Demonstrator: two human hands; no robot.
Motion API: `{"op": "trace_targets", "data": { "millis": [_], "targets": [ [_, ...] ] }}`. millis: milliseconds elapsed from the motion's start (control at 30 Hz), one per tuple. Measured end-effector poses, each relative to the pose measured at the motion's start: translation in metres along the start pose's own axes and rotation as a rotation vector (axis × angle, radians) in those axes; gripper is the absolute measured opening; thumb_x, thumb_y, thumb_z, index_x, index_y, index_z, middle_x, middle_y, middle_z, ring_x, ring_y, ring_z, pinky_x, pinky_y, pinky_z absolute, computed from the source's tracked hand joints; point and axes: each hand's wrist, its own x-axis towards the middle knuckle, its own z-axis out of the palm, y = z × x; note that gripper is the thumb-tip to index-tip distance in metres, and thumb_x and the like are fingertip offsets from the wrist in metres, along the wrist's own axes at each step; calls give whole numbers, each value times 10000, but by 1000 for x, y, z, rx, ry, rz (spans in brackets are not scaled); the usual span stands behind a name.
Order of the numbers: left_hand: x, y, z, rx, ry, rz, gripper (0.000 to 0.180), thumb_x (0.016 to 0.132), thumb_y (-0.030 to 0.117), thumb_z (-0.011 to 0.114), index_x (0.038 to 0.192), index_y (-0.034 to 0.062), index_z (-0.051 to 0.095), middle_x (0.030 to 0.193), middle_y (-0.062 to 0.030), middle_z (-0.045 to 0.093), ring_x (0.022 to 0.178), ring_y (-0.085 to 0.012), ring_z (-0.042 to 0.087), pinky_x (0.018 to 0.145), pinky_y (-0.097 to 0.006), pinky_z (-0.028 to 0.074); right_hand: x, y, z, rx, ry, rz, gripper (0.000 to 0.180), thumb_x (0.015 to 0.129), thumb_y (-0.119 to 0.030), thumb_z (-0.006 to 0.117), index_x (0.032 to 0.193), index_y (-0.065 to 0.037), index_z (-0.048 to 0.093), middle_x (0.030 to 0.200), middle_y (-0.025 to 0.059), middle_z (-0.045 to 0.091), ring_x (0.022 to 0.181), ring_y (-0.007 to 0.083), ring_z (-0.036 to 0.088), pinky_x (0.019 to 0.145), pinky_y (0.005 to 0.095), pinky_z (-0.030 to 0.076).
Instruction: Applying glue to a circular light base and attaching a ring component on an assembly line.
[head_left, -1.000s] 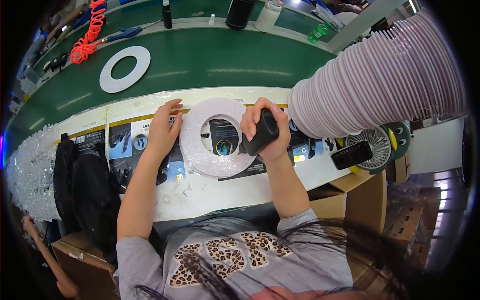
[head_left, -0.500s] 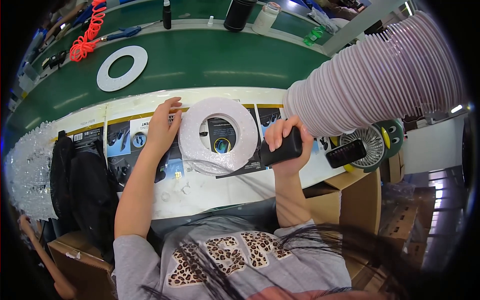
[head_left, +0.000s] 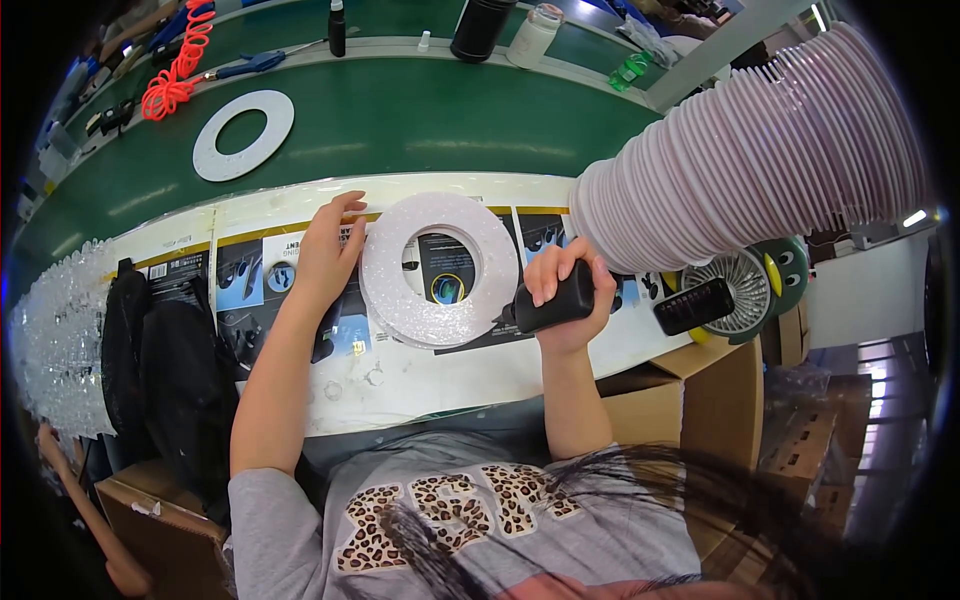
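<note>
A white speckled ring (head_left: 385,262) lies flat on the worktop in front of me, with what looks like another ring under its lower edge. My left hand (head_left: 330,240) is at the ring's left side, fingers stretched and apart; its thumb is close to the rim. In my right hand (head_left: 572,285) is a black squeeze bottle (head_left: 553,304), tilted with its small nozzle pointing left at the ring's lower right edge. Whether the nozzle touches the ring cannot be made out.
A long stack of white rings (head_left: 740,150) leans at the right, near a small fan (head_left: 738,285) and a black phone (head_left: 693,306). Another white ring (head_left: 207,155) lies on the green surface (head_left: 400,110) beyond. Black cloth (head_left: 180,370) and clear plastic pieces (head_left: 55,340) are at left.
My right hand has moved slightly left and down, bringing the bottle's nozzle to the ring's edge. The ring has shifted a little to the right. My left hand stays almost where it was.
</note>
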Motion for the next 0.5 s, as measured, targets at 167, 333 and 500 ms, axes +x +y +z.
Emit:
{"op": "trace_targets", "data": {
  "millis": [167, 333, 500],
  "targets": [
    [0, 1, 0, -6, -2, -7, 332, 879, 86, 563, 1207, 61, 523, 1086, -152, 602, 974, -280, 603, 859, -354, 473, 0, 0, 0, -4, 25, -24, 345, 941, -351, 337, 770, -58, 402, 606, 85, 441, 539, 161, 416, 548, 265, 373],
    [0, 0, 1, 3, -4, -12, 332, 879, 83, 560, 1208, 62, 521, 1078, -152, 605, 974, -282, 602, 864, -357, 468, 2, -8, 1, -45, 76, -76, 341, 938, -361, 334, 776, -69, 403, 606, 64, 434, 524, 161, 410, 553, 276, 346],
    [1, -1, 1, -2, -3, -2, 331, 879, 86, 559, 1207, 58, 521, 1080, -152, 605, 975, -281, 601, 868, -356, 465, 5, -7, -5, -100, 87, -101, 342, 942, -355, 334, 779, -61, 397, 606, 67, 421, 529, 160, 404, 545, 271, 346]
  ]
}}
